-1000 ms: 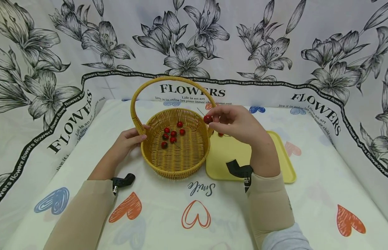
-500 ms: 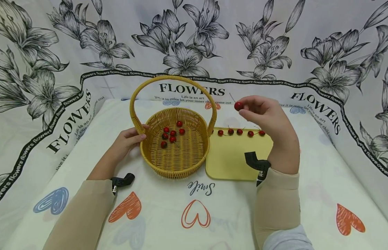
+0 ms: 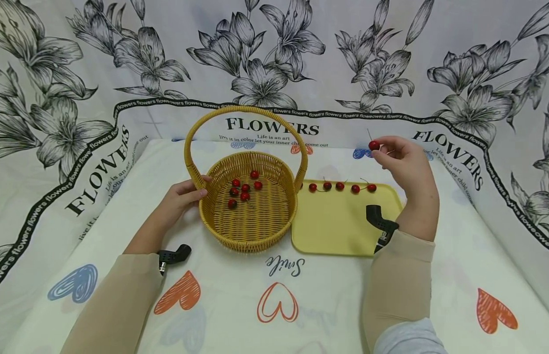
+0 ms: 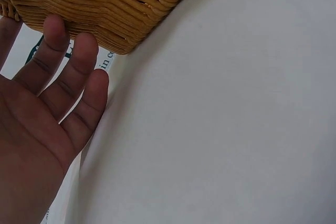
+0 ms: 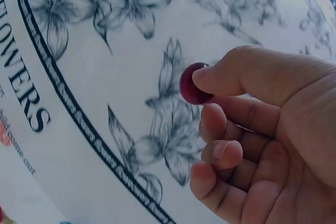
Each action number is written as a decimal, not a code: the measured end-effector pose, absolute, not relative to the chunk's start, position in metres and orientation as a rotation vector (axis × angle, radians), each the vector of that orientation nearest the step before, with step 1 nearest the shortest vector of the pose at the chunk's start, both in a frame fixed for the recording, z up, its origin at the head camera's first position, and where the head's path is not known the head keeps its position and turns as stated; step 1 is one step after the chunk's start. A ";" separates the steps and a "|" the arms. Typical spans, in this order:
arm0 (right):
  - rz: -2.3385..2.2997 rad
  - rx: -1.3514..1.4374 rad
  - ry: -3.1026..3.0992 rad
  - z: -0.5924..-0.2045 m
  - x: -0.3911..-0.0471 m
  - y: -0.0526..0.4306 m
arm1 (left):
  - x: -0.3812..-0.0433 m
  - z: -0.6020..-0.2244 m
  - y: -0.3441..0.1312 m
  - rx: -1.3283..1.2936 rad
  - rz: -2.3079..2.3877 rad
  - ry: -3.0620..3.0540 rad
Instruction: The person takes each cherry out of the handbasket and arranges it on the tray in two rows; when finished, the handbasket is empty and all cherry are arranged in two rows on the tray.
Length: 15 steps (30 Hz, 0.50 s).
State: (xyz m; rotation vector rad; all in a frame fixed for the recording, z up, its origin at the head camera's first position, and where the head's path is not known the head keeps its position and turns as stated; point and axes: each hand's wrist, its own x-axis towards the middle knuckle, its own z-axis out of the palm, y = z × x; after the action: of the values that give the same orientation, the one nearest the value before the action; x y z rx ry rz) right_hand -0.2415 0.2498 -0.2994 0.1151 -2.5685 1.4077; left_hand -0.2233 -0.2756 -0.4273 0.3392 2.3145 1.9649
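Cherries (image 3: 245, 187), round and dark red, lay beyond two tan sleeves (image 3: 398, 280) cut off by the bottom of the head view. Black wrist cameras (image 3: 174, 253) jutted from the cuffs, and the right forearm hid the near right corner of the yellow tray (image 3: 327, 236). The left hand (image 3: 182, 197) gripped the woven basket (image 3: 247, 241) at the foot of its handle (image 3: 245, 109); its wrist view cut off the forefinger, and whether the other fingertips touched the weave I could not tell. Seven cherries sat loosely grouped inside, some darkened on one side, their stems too small to trace. Along the tray's far edge ran a row of five (image 3: 340, 186) with thin stems, plus a sliver of a sixth behind the handle. The right hand (image 3: 409, 164) pinched one glossy cherry (image 3: 373, 145) between thumb and finger, apart from the row, its stem pointing up; in its wrist view the thumb covered part of the fruit. Farthest back hung a flower-printed cloth (image 3: 274, 83), blurred in that same view.
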 end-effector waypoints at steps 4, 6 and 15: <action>1.306 0.020 -2.615 -0.309 -0.247 0.267 | -0.223 -0.427 -0.275 0.339 1.968 2.311; 1.242 -0.034 -2.648 -0.314 -0.249 0.275 | -0.224 -0.427 -0.275 0.339 1.965 2.313; 1.151 -0.216 -2.779 -0.343 -0.260 0.303 | -0.224 -0.428 -0.274 0.340 1.967 2.316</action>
State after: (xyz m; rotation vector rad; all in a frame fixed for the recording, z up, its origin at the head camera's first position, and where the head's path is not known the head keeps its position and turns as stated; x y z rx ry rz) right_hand -0.2603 0.3034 -0.3427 -0.2165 -2.7793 1.1513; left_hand -0.2236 -0.2737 -0.4276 0.3398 2.3157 1.9669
